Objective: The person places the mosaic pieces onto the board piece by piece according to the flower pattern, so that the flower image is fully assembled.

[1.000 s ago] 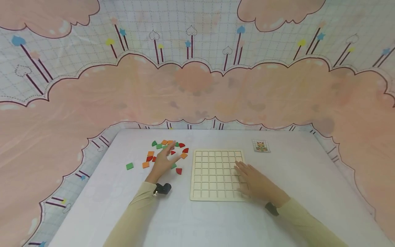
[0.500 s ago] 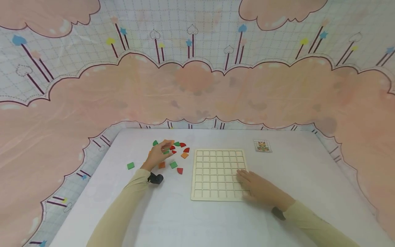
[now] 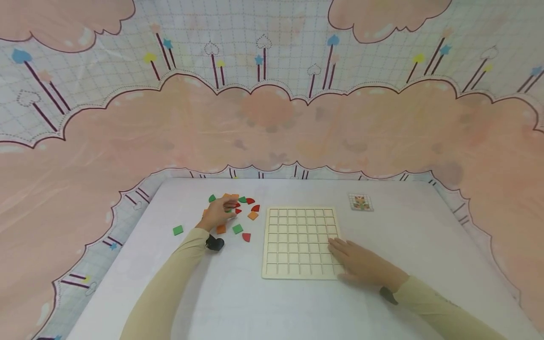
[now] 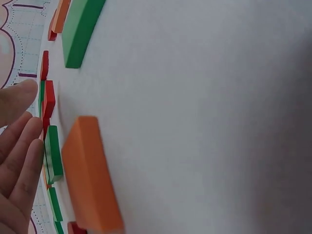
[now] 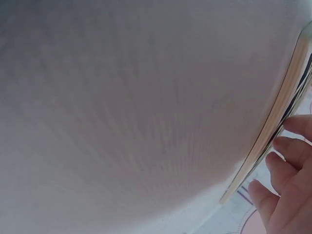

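Note:
My left hand [image 3: 217, 213] hovers low over a scatter of small flat tiles, with loosely bent fingers. In the left wrist view its thumb and fingertips reach close to a red tile [image 4: 49, 100] and a green one [image 4: 54, 153]. No tile shows clear of the table in its grasp. Nearer the wrist camera lies an orange square tile [image 4: 90, 175]. A pale wooden grid board [image 3: 299, 243] lies flat in the middle of the table. My right hand [image 3: 361, 262] rests at its right edge, fingers extended onto the outer squares; in the right wrist view these fingers lie along the board's side [image 5: 265, 131].
A small card [image 3: 361, 202] with a coloured flower pattern lies behind the board to the right. Right of the left hand are an orange tile [image 3: 253, 215], a green square [image 3: 237, 229] and a red quarter-circle [image 3: 246, 237]. Another green square [image 3: 178, 230] sits apart at far left.
My left hand has moved back and slightly left among the tiles, and its fingers have drawn closer together. My right hand has slid toward me along the board's right edge.

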`<action>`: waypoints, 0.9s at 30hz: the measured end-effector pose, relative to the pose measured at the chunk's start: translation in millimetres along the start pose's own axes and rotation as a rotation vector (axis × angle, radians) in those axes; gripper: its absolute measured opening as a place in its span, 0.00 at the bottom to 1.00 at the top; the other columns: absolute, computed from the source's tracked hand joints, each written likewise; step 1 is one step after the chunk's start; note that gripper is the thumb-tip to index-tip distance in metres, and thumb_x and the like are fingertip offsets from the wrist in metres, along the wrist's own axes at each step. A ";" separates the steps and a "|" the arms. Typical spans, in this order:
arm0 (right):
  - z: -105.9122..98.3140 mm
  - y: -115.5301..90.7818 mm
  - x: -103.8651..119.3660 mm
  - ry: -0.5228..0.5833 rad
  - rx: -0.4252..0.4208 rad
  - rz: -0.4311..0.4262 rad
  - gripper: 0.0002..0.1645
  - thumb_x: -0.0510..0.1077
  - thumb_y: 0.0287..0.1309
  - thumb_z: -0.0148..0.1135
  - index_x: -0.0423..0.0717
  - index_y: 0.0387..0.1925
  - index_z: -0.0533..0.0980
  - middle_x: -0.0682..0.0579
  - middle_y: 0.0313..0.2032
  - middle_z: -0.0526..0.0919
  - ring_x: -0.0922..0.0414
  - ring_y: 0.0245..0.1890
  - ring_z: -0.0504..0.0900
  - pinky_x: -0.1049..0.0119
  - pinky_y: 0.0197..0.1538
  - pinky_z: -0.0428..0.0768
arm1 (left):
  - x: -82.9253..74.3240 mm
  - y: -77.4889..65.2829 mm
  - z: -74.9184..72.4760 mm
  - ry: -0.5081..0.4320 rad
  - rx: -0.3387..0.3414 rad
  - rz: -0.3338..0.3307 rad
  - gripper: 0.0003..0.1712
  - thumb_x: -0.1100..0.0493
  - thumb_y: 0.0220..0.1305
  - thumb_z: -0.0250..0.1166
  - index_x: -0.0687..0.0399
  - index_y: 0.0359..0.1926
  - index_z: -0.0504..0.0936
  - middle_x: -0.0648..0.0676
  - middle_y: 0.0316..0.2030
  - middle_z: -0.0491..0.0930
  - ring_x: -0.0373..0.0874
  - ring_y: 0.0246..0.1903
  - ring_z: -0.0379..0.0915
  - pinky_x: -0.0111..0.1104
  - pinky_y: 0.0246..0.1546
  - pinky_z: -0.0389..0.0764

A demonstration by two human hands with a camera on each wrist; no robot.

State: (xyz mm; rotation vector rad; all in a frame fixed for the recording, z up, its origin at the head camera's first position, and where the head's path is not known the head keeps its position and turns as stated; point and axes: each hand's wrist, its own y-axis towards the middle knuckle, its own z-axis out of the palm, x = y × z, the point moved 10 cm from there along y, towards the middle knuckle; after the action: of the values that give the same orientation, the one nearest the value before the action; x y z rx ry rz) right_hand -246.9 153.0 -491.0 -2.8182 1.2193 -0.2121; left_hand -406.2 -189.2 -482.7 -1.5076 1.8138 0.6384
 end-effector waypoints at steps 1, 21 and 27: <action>1.1 0.0 -0.9 0.002 0.009 0.008 0.43 0.60 0.61 0.52 0.40 0.69 0.56 0.45 0.71 0.56 0.47 0.71 0.56 0.52 0.71 0.57 | -0.3 0.8 0.7 0.006 0.001 0.000 0.30 0.68 0.57 0.65 0.65 0.61 0.69 0.65 0.56 0.75 0.58 0.57 0.71 0.45 0.59 0.72; -1.4 -2.8 -0.5 -0.012 -0.050 -0.036 0.42 0.60 0.63 0.51 0.39 0.69 0.57 0.44 0.70 0.58 0.47 0.70 0.58 0.51 0.69 0.59 | -4.9 1.6 -1.4 0.110 -0.006 -0.002 0.17 0.69 0.55 0.66 0.61 0.47 0.82 0.59 0.46 0.81 0.49 0.43 0.75 0.40 0.48 0.77; 2.4 -3.1 -1.9 -0.022 -0.021 -0.040 0.42 0.61 0.64 0.49 0.40 0.70 0.55 0.45 0.71 0.55 0.48 0.71 0.56 0.53 0.70 0.57 | -7.2 2.1 0.1 0.118 0.006 0.023 0.15 0.71 0.55 0.65 0.63 0.46 0.82 0.59 0.43 0.81 0.48 0.41 0.76 0.39 0.46 0.77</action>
State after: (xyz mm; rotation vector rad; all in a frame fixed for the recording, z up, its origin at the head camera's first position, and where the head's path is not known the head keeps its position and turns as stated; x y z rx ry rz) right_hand -245.5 156.5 -493.2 -2.8568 1.1693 -0.1709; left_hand -407.5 -184.1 -477.3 -1.5512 1.9225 0.5655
